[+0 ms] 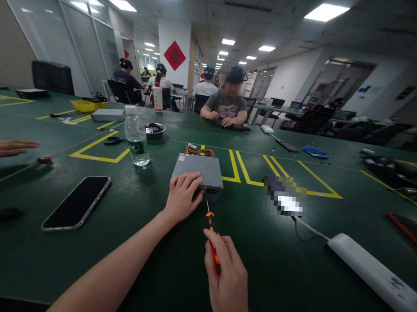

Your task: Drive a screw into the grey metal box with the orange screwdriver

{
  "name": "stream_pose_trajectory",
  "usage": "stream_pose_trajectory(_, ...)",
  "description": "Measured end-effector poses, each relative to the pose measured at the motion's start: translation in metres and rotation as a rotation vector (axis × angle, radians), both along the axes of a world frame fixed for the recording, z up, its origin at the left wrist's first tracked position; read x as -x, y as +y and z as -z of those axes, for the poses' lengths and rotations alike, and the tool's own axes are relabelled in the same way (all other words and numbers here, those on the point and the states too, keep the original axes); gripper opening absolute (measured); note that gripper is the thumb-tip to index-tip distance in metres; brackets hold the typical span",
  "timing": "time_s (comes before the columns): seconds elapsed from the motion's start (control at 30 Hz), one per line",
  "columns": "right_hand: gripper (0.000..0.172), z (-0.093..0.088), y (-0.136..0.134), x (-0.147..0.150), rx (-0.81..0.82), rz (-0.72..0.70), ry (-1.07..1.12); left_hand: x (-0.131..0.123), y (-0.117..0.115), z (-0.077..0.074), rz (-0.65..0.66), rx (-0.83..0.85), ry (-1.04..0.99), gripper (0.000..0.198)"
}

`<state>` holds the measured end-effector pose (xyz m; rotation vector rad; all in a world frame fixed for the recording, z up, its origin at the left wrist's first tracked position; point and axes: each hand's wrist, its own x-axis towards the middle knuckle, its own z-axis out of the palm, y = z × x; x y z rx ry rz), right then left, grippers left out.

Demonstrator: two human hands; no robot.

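Observation:
A grey metal computer power supply (206,167) lies flat on the green table, its bundle of coloured wires (199,151) coming out at the far side. My left hand (181,199) grips its near left corner, fingers over the top and thumb at the front face. In my right hand (227,274) is an orange and black screwdriver (210,218), held by its handle. The thin shaft points at the near face of the power supply. Whether the tip touches a screw there cannot be made out.
Left of the power supply stand a water bottle (136,138) and a metal bowl (155,130); a phone (77,203) lies nearer. At right are a lit, blurred phone (286,199) and a white power strip (373,276). Another person's hand (9,149) reaches in from the left; a person (228,101) sits opposite.

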<state>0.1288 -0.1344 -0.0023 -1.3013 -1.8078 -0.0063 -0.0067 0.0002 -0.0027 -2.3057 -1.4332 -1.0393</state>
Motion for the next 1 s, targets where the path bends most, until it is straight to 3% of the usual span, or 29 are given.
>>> stream_pose_trajectory(0.13,0.029,0.003,-0.001,0.0,0.028,0.079,-0.135,-0.001,0.0,-0.001,0.001,-0.002,-0.006,0.028)
stream_pose_trajectory(0.3,0.029,0.002,-0.001,0.001,0.106,0.037,-0.08,0.0,0.0,-0.001,-0.005,0.0,0.0,0.028)
stream_pose_trajectory(0.37,0.031,0.003,0.0,0.0,0.11,0.09,-0.06,0.0,0.0,-0.001,-0.005,0.002,0.002,0.028)
stream_pose_trajectory(0.57,0.036,0.0,0.005,-0.007,-0.017,0.234,-0.128,0.0,-0.001,-0.001,0.006,-0.002,-0.006,0.028)
stream_pose_trajectory(0.7,0.034,-0.004,0.007,-0.004,-0.098,0.196,-0.217,0.0,-0.002,-0.001,0.01,-0.008,-0.017,0.028)
stream_pose_trajectory(0.9,0.034,-0.007,0.003,0.005,0.021,0.1,-0.193,0.0,-0.001,0.0,0.007,-0.012,-0.018,0.028)
stream_pose_trajectory(1.0,0.034,-0.006,0.002,0.005,-0.007,0.127,-0.156,0.001,-0.001,0.0,0.01,-0.015,-0.018,0.028)
